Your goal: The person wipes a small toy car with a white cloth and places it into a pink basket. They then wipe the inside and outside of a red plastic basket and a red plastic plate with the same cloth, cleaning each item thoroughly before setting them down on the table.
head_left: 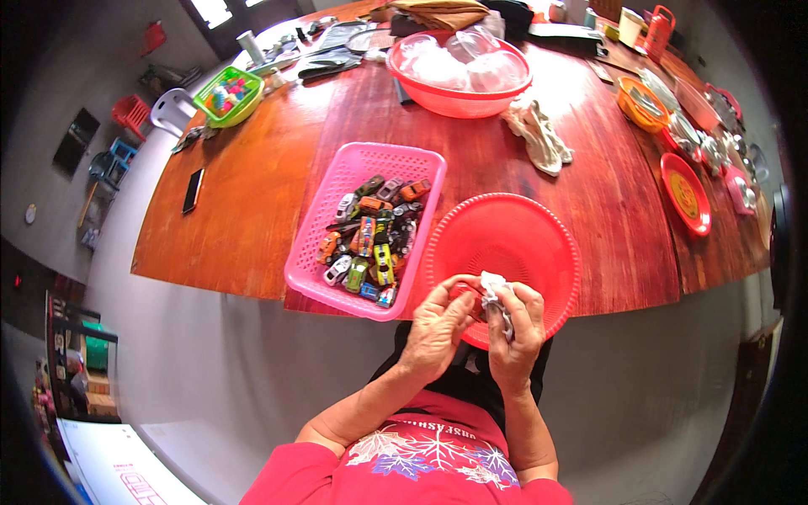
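Observation:
My left hand [433, 337] is closed on a small red toy car [468, 293], mostly covered by my fingers. My right hand [518, 341] grips a crumpled white cloth [495, 288] and presses it against the car's side. Both hands are over the near rim of a round red plastic basin [505, 220], whose visible inside holds nothing. Just left of the basin, a pink perforated basket [383, 154] holds a heap of small toy cars [367, 236] in orange, green, yellow, white and black.
A larger red basin [459, 103] with clear plastic items stands farther back. A pale rag [539, 139] lies on the wooden table [252, 168]. At left are a phone [194, 191] and a green basket [229, 97]. An orange basket [644, 105] and red plate [686, 194] sit right.

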`<state>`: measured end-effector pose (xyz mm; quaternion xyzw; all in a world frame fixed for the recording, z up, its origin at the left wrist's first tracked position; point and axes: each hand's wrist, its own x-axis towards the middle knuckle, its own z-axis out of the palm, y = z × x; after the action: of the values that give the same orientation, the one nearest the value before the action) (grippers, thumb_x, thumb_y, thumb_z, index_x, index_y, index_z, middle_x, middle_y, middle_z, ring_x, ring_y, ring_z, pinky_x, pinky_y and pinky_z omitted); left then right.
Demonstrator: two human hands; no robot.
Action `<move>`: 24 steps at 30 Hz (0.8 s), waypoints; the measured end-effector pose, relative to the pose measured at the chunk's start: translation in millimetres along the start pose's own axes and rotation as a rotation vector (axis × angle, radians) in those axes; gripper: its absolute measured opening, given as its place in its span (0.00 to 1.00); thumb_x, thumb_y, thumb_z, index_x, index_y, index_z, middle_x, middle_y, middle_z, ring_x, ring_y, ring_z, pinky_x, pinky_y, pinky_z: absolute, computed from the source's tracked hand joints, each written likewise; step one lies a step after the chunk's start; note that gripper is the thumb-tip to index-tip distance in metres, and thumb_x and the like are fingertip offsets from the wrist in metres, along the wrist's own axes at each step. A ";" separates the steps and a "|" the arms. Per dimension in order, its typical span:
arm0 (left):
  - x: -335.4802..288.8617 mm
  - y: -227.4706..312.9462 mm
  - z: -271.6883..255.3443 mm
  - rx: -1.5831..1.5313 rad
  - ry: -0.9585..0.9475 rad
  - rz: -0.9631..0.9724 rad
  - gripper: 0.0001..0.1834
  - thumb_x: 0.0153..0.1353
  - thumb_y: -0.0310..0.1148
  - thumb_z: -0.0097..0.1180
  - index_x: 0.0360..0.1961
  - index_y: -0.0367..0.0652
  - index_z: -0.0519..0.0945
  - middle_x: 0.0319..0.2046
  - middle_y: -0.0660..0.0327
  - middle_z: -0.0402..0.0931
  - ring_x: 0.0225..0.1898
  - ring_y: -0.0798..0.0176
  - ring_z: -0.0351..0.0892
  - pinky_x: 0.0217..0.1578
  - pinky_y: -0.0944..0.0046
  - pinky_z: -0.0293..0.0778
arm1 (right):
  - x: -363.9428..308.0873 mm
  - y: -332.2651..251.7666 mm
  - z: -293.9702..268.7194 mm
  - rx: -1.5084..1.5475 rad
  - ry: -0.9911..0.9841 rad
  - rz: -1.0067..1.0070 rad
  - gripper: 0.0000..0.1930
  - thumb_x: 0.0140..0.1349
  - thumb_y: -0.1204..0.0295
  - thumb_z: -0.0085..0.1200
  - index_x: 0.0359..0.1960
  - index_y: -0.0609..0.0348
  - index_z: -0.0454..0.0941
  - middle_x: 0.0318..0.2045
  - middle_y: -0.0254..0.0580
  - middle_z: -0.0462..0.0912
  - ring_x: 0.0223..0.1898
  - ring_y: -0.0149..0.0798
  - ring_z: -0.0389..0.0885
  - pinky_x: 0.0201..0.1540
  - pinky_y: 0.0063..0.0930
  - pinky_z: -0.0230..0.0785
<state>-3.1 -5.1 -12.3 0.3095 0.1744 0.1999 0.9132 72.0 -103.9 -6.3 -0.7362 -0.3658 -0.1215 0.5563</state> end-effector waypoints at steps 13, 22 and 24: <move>6.0 48.9 -23.6 0.294 0.127 0.293 0.09 0.62 0.25 0.56 0.43 0.40 0.71 0.34 0.58 0.79 0.34 0.65 0.81 0.36 0.65 0.79 | -9.4 2.6 -5.4 -0.013 -0.190 -0.093 0.21 0.44 0.86 0.60 0.44 0.63 0.79 0.41 0.48 0.76 0.43 0.49 0.74 0.45 0.38 0.69; 46.6 143.5 -128.7 0.936 0.481 0.484 0.15 0.60 0.25 0.58 0.47 0.35 0.71 0.33 0.56 0.80 0.31 0.68 0.80 0.31 0.68 0.80 | -17.5 7.2 -9.8 0.009 -0.157 -0.026 0.20 0.45 0.85 0.62 0.44 0.62 0.79 0.41 0.47 0.77 0.41 0.48 0.75 0.44 0.36 0.70; 55.1 142.3 -137.3 1.014 0.522 0.462 0.19 0.58 0.25 0.60 0.47 0.37 0.66 0.30 0.55 0.80 0.31 0.68 0.80 0.29 0.68 0.78 | -17.4 6.5 -9.2 0.012 -0.153 -0.020 0.20 0.45 0.85 0.62 0.44 0.62 0.79 0.41 0.47 0.77 0.41 0.48 0.75 0.44 0.36 0.70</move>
<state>-53.1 192.7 -35.4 0.6757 0.3942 0.3539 0.5126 66.3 -120.0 -18.1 -0.7361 -0.4154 -0.0681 0.5300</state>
